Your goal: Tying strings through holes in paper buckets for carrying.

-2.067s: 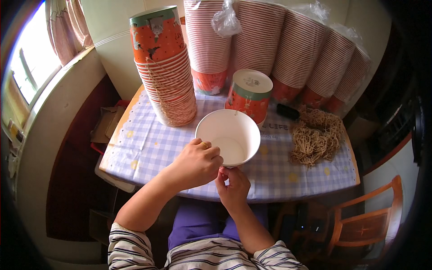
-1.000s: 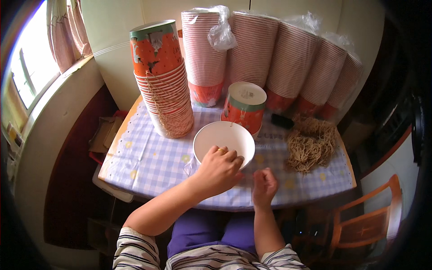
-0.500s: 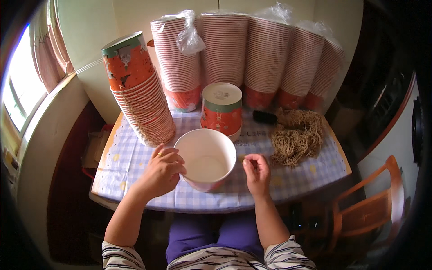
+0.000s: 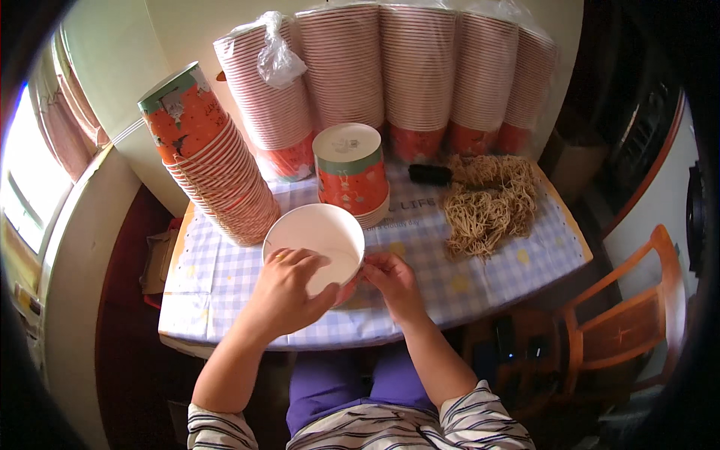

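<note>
A white-lined paper bucket (image 4: 300,225) with a red outside stands upright near the table's front edge, its mouth facing up. My left hand (image 4: 289,289) reaches over the near rim into that mouth, fingers stretched out and thumb apart, hiding part of the inside. At the right side of the rim, my right hand (image 4: 391,283) is closed in a pinch against the outer wall; what sits between its fingertips is too small to make out. Right behind stands a short upside-down stack of red and green paper buckets (image 4: 351,180).
A tall leaning stack of buckets with cord loops (image 4: 217,165) stands at left. Plastic-wrapped bucket stacks (image 4: 341,71) line the back. Tan cords (image 4: 491,202) lie in a heap at right beside a black object (image 4: 430,175). A wooden chair (image 4: 622,322) stands right of the checked table (image 4: 420,292).
My left hand has moved from beside the bucket to over its mouth. The right hand has come left to the bucket's rim. The whole view has shifted slightly.
</note>
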Demonstrator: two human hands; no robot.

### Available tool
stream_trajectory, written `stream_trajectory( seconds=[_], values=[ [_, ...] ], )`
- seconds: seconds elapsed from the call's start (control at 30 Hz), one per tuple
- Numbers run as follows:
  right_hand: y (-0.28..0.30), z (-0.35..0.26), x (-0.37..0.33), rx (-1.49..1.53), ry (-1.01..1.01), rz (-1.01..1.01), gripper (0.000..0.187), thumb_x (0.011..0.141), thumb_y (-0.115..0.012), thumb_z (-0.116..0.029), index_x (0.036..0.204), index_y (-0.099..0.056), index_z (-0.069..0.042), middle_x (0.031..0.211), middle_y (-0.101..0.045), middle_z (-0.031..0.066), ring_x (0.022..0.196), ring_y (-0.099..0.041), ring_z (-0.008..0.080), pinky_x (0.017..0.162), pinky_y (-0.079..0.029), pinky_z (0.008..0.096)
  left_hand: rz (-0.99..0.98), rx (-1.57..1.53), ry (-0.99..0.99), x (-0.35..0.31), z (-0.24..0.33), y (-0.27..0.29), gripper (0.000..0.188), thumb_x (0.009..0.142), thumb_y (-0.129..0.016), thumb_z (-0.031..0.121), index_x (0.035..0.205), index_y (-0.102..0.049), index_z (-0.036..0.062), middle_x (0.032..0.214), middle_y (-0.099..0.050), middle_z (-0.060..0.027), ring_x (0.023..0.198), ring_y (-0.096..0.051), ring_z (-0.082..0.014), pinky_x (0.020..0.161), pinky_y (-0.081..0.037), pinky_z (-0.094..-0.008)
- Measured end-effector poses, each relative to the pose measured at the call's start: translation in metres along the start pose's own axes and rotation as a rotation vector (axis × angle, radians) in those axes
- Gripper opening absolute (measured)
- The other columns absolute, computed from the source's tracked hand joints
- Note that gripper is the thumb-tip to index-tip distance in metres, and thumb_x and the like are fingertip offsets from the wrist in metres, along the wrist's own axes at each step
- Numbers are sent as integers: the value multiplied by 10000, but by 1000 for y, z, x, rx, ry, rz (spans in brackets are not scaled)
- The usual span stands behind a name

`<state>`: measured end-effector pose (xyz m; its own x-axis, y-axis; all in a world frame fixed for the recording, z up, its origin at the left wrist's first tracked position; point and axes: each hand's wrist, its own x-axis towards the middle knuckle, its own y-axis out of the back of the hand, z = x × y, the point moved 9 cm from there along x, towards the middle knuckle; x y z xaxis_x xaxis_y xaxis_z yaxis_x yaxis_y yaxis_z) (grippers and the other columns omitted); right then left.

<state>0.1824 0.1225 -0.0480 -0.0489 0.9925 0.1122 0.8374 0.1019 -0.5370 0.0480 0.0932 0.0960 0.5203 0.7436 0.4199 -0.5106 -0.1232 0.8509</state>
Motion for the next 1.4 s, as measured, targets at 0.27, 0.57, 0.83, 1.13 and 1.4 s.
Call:
stream_trajectory(
  seconds=[0.27,0.57,0.83,1.13,1.4],
  values=[
    [-5,10,9,-86,12,-5,163,887,-622,-108,987,-590,16,905,-649,73,814,-614,120,757,-500,249,-25,91,33,22,8,-43,262,702,-681,171,914,-671,18,804,-658,-164,763,-647,-317,707,-499,-402],
    [-16,3,2,-357,39,-71,150,879,-631,-99,980,-600,7,912,-648,62,831,-609,101,756,-489,235,-68,-119,218,16,-10,-41,120,734,-637,133,774,-656,21,742,-644,-121,710,-629,-311,658,-498,-397],
    [-18,3,1,-473,109,-32,169,874,-640,-101,993,-604,14,905,-652,63,824,-615,103,745,-497,241,91,-72,193,15,-10,-39,107,723,-673,134,735,-656,29,713,-642,-118,677,-631,-300,636,-502,-390],
    [-17,-1,0,-569,187,4,158,874,-638,-101,975,-603,17,877,-655,67,787,-623,107,708,-502,241,177,-77,215,11,-13,-36,74,690,-678,97,694,-634,37,699,-633,-116,660,-623,-306,647,-509,-395],
    [-19,-2,-3,-561,227,30,140,829,-638,-46,959,-614,1,860,-645,64,768,-610,116,687,-490,244,155,34,87,16,5,-42,284,720,-595,44,999,-556,5,738,-623,-148,714,-621,-331,691,-502,-424]
  ],
)
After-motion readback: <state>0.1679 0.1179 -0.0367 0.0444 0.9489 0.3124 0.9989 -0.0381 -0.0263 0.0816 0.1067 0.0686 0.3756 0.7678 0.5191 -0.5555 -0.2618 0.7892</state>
